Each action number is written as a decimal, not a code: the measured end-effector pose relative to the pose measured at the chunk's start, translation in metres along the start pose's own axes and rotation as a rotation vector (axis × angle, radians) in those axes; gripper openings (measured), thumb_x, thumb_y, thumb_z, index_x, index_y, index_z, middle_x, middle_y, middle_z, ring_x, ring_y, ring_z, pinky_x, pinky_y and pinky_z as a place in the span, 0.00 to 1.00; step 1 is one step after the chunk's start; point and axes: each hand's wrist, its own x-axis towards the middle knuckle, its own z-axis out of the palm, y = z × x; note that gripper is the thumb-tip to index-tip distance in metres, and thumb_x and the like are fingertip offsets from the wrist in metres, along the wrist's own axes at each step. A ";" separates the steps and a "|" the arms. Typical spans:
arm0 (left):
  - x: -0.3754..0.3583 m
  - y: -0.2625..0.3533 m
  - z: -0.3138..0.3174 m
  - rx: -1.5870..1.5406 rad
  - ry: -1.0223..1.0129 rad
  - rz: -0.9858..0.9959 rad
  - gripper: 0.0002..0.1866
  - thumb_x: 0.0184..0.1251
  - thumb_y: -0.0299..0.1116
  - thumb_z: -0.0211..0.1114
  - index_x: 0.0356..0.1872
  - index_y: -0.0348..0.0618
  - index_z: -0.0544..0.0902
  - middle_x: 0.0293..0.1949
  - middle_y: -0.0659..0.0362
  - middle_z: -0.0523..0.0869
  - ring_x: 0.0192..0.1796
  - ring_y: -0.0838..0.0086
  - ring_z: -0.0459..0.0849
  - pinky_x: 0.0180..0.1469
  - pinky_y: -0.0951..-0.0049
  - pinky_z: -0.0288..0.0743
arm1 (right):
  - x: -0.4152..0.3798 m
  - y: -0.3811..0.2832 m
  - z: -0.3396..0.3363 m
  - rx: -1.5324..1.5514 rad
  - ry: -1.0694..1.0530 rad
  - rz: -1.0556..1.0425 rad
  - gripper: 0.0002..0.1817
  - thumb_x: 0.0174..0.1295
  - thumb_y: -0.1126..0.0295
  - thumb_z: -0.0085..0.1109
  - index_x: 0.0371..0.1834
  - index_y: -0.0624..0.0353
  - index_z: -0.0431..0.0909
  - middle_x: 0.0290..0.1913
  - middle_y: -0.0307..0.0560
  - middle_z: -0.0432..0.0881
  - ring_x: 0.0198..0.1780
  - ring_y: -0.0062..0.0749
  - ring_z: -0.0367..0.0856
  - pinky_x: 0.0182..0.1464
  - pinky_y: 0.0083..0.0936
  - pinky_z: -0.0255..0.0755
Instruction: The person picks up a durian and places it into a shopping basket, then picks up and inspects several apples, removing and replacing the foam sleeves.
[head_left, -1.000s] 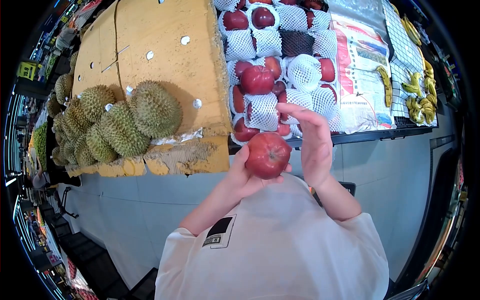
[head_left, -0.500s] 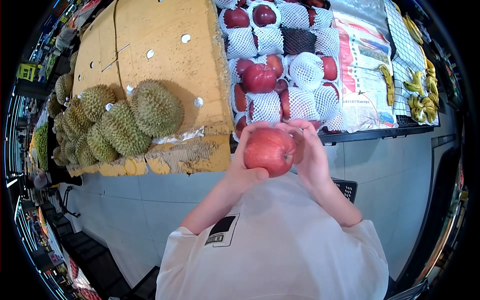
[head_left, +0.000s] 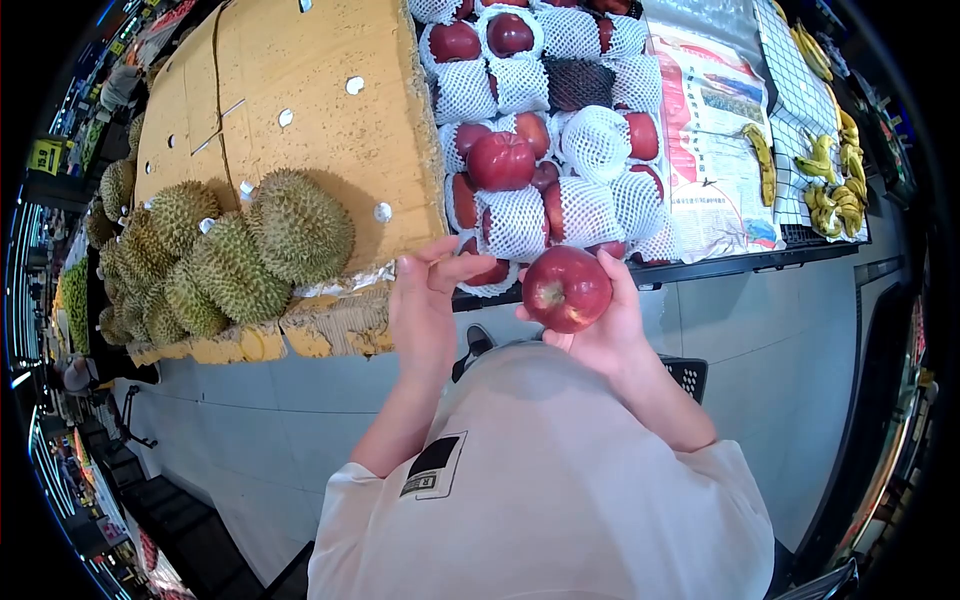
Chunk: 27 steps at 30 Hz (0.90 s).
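Observation:
A red apple (head_left: pixel 567 290) rests in my right hand (head_left: pixel 618 335), whose fingers and thumb curl round its underside and right side. The apple's hollow end faces up and toward me. To its left, my left hand (head_left: pixel 425 305) is raised with fingers apart and holds nothing; it is near the front corner of the apple display. Just beyond both hands lie apples in white foam nets (head_left: pixel 515 222). One bare red apple (head_left: pixel 501 161) sits on top of the others.
Several spiky durians (head_left: pixel 300 228) are piled on worn yellow cardboard (head_left: pixel 320 60) at the left. Right of the apples lie newspaper sheets (head_left: pixel 715 150) and bananas (head_left: pixel 840 205). A black perforated basket (head_left: pixel 688 376) is low beside my right forearm.
My left hand has let go of the apple and moved left, its fingers spreading. The apple has turned in my right hand, which now holds it alone.

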 end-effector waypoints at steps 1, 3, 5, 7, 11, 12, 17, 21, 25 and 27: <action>-0.003 -0.001 0.002 -0.067 0.119 -0.104 0.22 0.81 0.41 0.46 0.67 0.37 0.65 0.68 0.45 0.71 0.69 0.54 0.73 0.69 0.47 0.67 | -0.001 -0.002 0.002 -0.001 -0.001 -0.001 0.36 0.69 0.41 0.47 0.69 0.58 0.65 0.64 0.60 0.75 0.56 0.66 0.80 0.37 0.47 0.86; -0.006 -0.002 0.014 -0.125 0.109 -0.133 0.23 0.81 0.43 0.45 0.67 0.37 0.65 0.69 0.47 0.70 0.69 0.55 0.73 0.69 0.50 0.69 | -0.005 -0.006 0.011 -0.278 -0.006 -0.177 0.38 0.66 0.41 0.53 0.69 0.58 0.65 0.64 0.60 0.73 0.58 0.62 0.80 0.42 0.46 0.85; -0.008 -0.007 0.021 -0.185 0.103 -0.164 0.25 0.81 0.46 0.45 0.67 0.38 0.65 0.70 0.48 0.69 0.69 0.57 0.74 0.68 0.53 0.71 | -0.003 -0.005 0.017 -0.519 -0.010 -0.374 0.39 0.63 0.42 0.56 0.69 0.58 0.64 0.64 0.60 0.73 0.59 0.59 0.79 0.47 0.45 0.84; -0.011 -0.014 0.021 -0.561 -0.124 -0.414 0.27 0.79 0.52 0.51 0.70 0.47 0.65 0.72 0.52 0.66 0.68 0.57 0.74 0.65 0.47 0.74 | -0.005 -0.008 0.027 -0.792 -0.108 -0.635 0.37 0.56 0.60 0.70 0.67 0.61 0.65 0.64 0.56 0.73 0.63 0.48 0.76 0.64 0.39 0.71; -0.019 -0.005 0.046 -0.468 -0.181 -0.525 0.43 0.68 0.66 0.57 0.74 0.48 0.59 0.66 0.52 0.73 0.63 0.56 0.78 0.61 0.53 0.78 | -0.004 -0.011 0.052 -1.738 -0.309 -1.044 0.50 0.40 0.70 0.81 0.70 0.60 0.63 0.67 0.58 0.68 0.68 0.53 0.70 0.66 0.43 0.68; -0.020 -0.005 0.045 -0.465 -0.178 -0.523 0.43 0.68 0.66 0.57 0.74 0.48 0.59 0.66 0.52 0.73 0.63 0.56 0.78 0.61 0.53 0.78 | -0.005 -0.008 0.057 -1.805 -0.332 -0.980 0.51 0.39 0.68 0.82 0.71 0.59 0.63 0.68 0.57 0.67 0.69 0.54 0.69 0.67 0.42 0.67; -0.009 -0.036 0.025 -0.939 -0.375 -0.550 0.53 0.56 0.75 0.63 0.73 0.47 0.61 0.63 0.48 0.75 0.53 0.55 0.84 0.51 0.60 0.81 | -0.013 -0.001 0.061 -1.696 -0.261 -0.842 0.54 0.38 0.67 0.83 0.72 0.58 0.61 0.72 0.55 0.64 0.71 0.49 0.67 0.69 0.40 0.65; -0.011 -0.031 0.034 -1.205 -0.399 -0.546 0.57 0.51 0.78 0.62 0.73 0.47 0.60 0.63 0.46 0.75 0.57 0.55 0.82 0.54 0.58 0.79 | -0.009 -0.002 0.051 -1.694 -0.252 -0.845 0.55 0.38 0.67 0.83 0.73 0.59 0.61 0.73 0.55 0.62 0.73 0.47 0.65 0.70 0.40 0.63; -0.017 -0.028 0.036 -1.032 -0.347 -0.553 0.58 0.47 0.82 0.60 0.71 0.46 0.64 0.63 0.47 0.75 0.62 0.56 0.78 0.59 0.54 0.75 | -0.002 0.000 0.043 -1.690 -0.280 -0.828 0.55 0.37 0.69 0.83 0.73 0.60 0.61 0.71 0.54 0.67 0.72 0.45 0.68 0.71 0.39 0.63; -0.019 -0.018 0.047 -0.459 -0.110 -0.488 0.58 0.52 0.84 0.51 0.74 0.48 0.61 0.70 0.50 0.70 0.71 0.57 0.71 0.64 0.48 0.73 | 0.001 -0.001 0.036 -1.709 -0.298 -0.842 0.55 0.37 0.69 0.83 0.73 0.60 0.61 0.70 0.53 0.69 0.71 0.44 0.69 0.71 0.38 0.64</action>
